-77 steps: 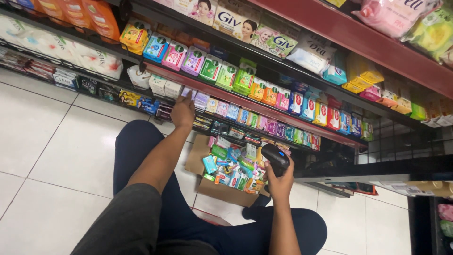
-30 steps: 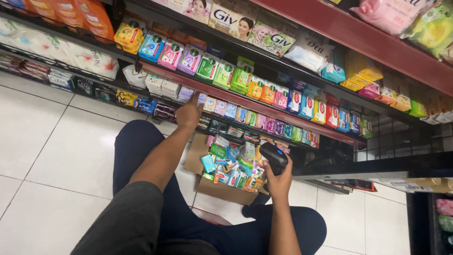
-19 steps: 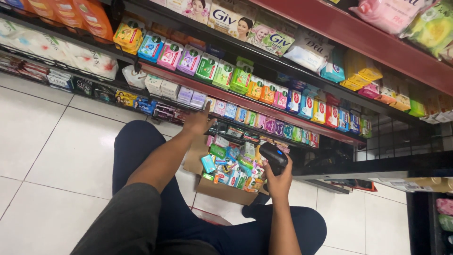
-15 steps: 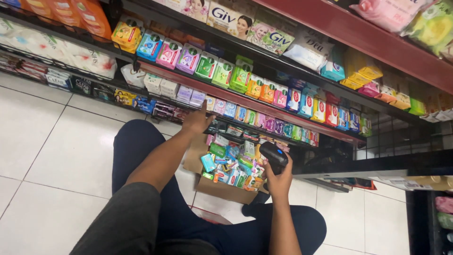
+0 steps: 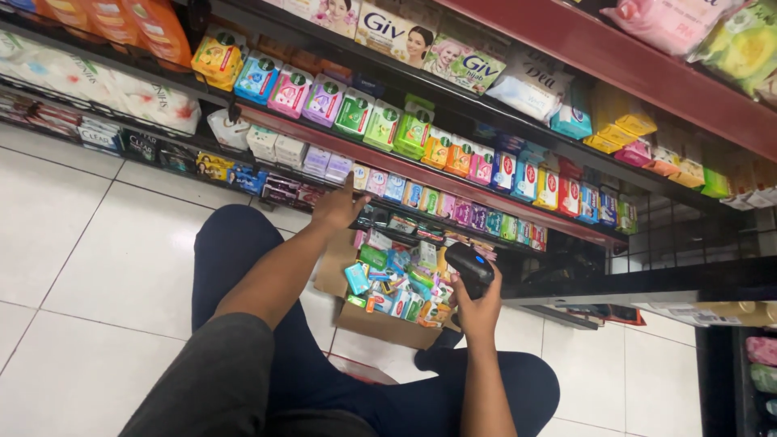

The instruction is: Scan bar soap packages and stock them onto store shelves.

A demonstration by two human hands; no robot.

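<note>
My left hand (image 5: 338,209) fingers spread on far small soap boxes (image 5: 380,182) | right hand (image 5: 477,303) clamped on black scanner (image 5: 469,265) | near cardboard box (image 5: 387,325) held colourful packets.

Bright, even shop light falls from above me, and the white floor tiles (image 5: 105,267) throw back a soft sheen without harsh glare. My legs cast only a faint shadow on them. The recess under the bottom shelf (image 5: 566,267) to the right lies dark. Near things look sharp; the far packets at the top corners smear and bend slightly toward the edges.
</note>
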